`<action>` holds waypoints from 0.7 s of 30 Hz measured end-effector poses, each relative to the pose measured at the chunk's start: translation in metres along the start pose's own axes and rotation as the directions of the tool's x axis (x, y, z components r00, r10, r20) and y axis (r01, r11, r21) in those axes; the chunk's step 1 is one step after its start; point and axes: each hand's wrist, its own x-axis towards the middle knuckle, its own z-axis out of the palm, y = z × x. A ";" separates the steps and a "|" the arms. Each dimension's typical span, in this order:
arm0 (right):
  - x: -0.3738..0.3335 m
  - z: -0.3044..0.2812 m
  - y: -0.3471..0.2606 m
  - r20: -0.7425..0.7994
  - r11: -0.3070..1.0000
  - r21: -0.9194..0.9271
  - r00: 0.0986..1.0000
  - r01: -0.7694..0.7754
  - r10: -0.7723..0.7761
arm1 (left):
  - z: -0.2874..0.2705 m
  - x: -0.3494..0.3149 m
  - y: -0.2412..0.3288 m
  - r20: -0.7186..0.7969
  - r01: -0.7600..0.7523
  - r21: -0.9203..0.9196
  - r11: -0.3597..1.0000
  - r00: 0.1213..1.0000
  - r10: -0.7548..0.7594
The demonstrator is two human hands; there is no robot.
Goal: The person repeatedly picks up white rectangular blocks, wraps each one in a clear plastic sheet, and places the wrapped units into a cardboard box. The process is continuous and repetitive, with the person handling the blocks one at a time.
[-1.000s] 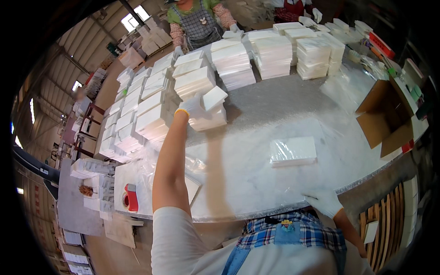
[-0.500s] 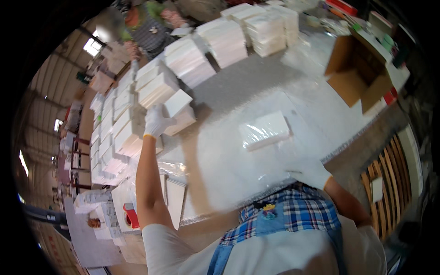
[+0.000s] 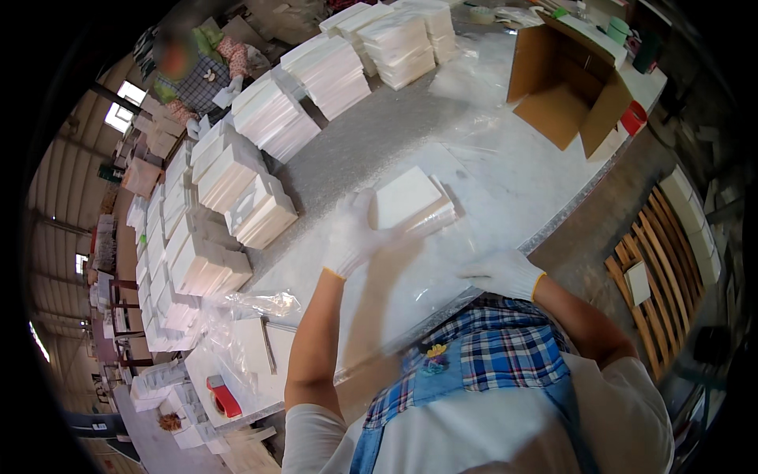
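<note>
My left hand [image 3: 355, 235], in a white glove, grips a white rectangular tile [image 3: 404, 194] by its left side, thumb spread along the near edge. This tile lies over a small stack wrapped in shiny clear film [image 3: 439, 219] on the table. My right hand [image 3: 505, 273], also gloved, hovers by the near table edge, right of the stack and apart from it. Its fingers point left and look closed around something thin and dark, too blurred to name. Left of my left hand stands a short stack of white tiles [image 3: 260, 212].
Several tall stacks of white tiles [image 3: 276, 118] line the far and left sides. An open cardboard box [image 3: 564, 87] stands at the back right. Crumpled film [image 3: 272, 304] and a red tape dispenser [image 3: 223, 396] lie near left. Another person [image 3: 197, 75] works beyond; a slatted wooden pallet [image 3: 659, 276] is at right.
My left hand has moved right from the left-hand stacks, bringing a tile onto the wrapped stack. My right hand has shifted slightly up and left. The whole view has turned somewhat.
</note>
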 end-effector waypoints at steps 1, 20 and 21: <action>0.000 -0.001 -0.001 0.008 1.000 -0.004 1.000 -0.007 0.007 | 0.003 0.000 0.004 0.014 -0.002 0.009 1.000 1.000 0.002; 0.002 -0.004 0.001 0.016 1.000 0.021 1.000 0.020 -0.020 | 0.018 0.003 0.006 -0.012 -0.126 0.033 0.992 0.992 0.126; 0.001 -0.005 0.000 0.026 1.000 0.025 1.000 0.015 -0.015 | 0.018 0.002 0.006 -0.011 -0.118 0.021 0.993 0.993 0.119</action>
